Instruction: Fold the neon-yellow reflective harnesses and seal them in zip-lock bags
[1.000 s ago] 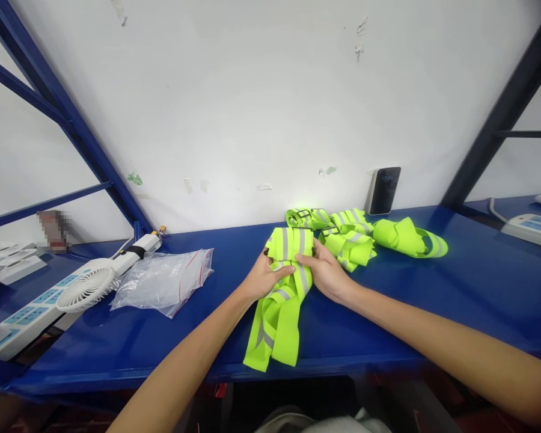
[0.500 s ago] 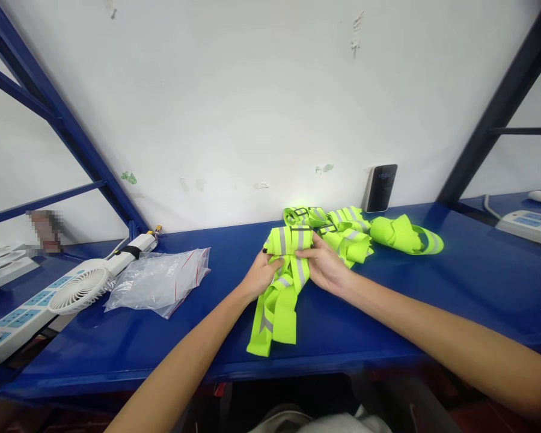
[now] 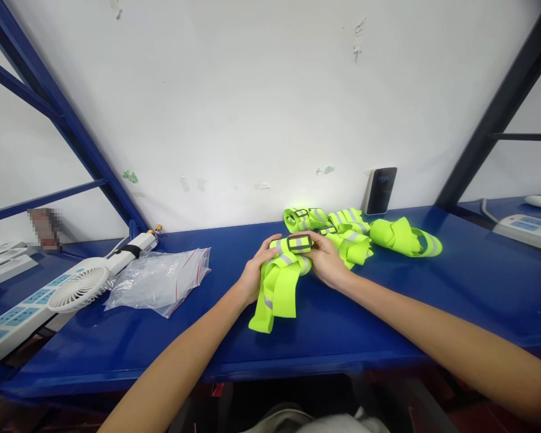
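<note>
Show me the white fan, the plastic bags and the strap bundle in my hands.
White fan (image 3: 79,290): head view, on its round grille.
Plastic bags (image 3: 155,284): head view, on their clear film.
Strap bundle (image 3: 283,278): head view, on its yellow-green webbing.

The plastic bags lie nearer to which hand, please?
The left hand is nearer, to the right of the plastic bags; the right hand is farther right, across the green strap.
</note>
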### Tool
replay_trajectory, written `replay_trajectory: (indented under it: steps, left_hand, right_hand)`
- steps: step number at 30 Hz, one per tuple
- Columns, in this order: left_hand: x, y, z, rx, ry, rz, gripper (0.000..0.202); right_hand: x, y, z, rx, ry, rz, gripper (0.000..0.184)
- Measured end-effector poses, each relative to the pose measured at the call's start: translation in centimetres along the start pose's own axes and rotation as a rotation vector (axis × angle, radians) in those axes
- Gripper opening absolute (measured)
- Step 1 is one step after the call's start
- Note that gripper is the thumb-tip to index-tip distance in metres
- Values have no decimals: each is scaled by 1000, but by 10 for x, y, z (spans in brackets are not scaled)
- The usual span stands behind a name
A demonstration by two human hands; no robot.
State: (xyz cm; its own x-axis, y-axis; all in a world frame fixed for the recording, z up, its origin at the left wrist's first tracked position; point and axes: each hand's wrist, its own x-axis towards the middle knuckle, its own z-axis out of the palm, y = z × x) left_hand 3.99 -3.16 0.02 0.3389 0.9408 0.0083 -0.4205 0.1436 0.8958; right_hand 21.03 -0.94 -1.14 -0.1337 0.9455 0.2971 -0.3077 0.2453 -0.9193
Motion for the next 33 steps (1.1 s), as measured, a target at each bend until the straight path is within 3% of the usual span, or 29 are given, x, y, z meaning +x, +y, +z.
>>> replay_trajectory:
  steps: [4,7,11,14,16,25,33]
  left_hand:
    - [1,2,1,29,72,22,50]
    - [2,3,-3,64,33,63,58]
    - [2,5,-10,160,-12,125,70]
    - [1,7,-12,271,-64,160,82]
    - [-1,9,-12,339,-105,177,90]
    - [-2,3,-12,434,-169,201,110]
    - [5,-5,-15,501,25,305,87]
  right_hand:
    - [-1,-3,-5,-121,-90,-69,34]
    - [-6,-11,-6,-15,-215,-37,36]
    - [-12,-20,-2,227,-179,140,50]
    - [-13,-21,2,296,-118,350,42]
    - [-12,-20,3,253,-127,416,35]
    - [-10,-23,0,172,-162,336,33]
    - [-10,-22,4,283,-61,353,21]
